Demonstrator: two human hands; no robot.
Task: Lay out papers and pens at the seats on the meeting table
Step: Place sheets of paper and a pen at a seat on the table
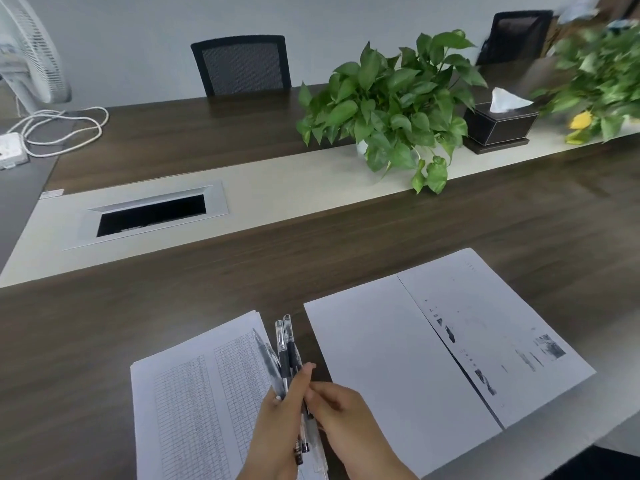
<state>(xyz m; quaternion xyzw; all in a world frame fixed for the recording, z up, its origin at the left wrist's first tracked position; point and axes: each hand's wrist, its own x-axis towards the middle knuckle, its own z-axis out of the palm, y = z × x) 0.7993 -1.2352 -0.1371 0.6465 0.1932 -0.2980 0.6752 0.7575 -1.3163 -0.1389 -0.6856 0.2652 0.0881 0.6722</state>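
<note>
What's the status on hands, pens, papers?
Left hand grips pen bundle; right hand pinches one pen. Two sheets laid out; stack beside. Nothing blocking.

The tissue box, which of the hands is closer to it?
The right hand. The tissue box sits far across the table to the right, and the right hand is on that side. The left hand, holding the pens, is slightly farther.
</note>
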